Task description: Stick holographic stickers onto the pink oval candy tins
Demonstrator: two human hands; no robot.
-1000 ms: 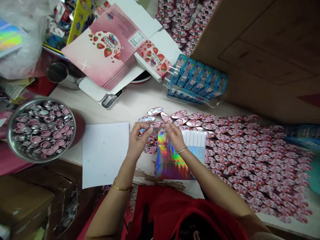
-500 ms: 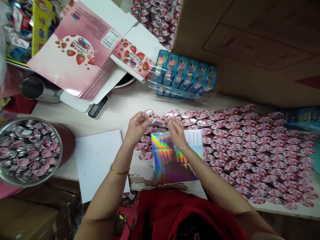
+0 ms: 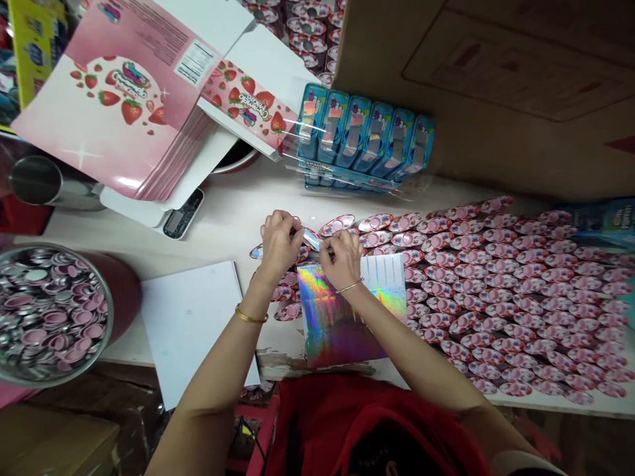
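Observation:
A small shiny sticker strip (image 3: 311, 239) stretches between my two hands, just above the nearest oval tins. My left hand (image 3: 278, 244) pinches its left end with bent fingers. The other end is pinched by my right hand (image 3: 343, 256), whose wrist lies over a rainbow-coloured holographic sticker sheet (image 3: 347, 337). Pale strips show at that sheet's upper right. Around and beyond my hands stand rows of pink-and-red oval tins (image 3: 483, 284) with pink round centres. Whether the strip touches a tin I cannot tell.
White paper sheets (image 3: 191, 324) lie left of my arms, beside a metal pot (image 3: 133, 291) of small round lids. Behind are a scale (image 3: 183, 215), a metal cup (image 3: 37, 180), flat strawberry-print cartons (image 3: 124, 132), wrapped blue packs (image 3: 364, 139) and a large cardboard box (image 3: 486, 86).
My left hand has turned more palm-down and moved slightly right, nearer my right hand. The strip between them now lies lower and flatter over the tins. The view has shifted a little.

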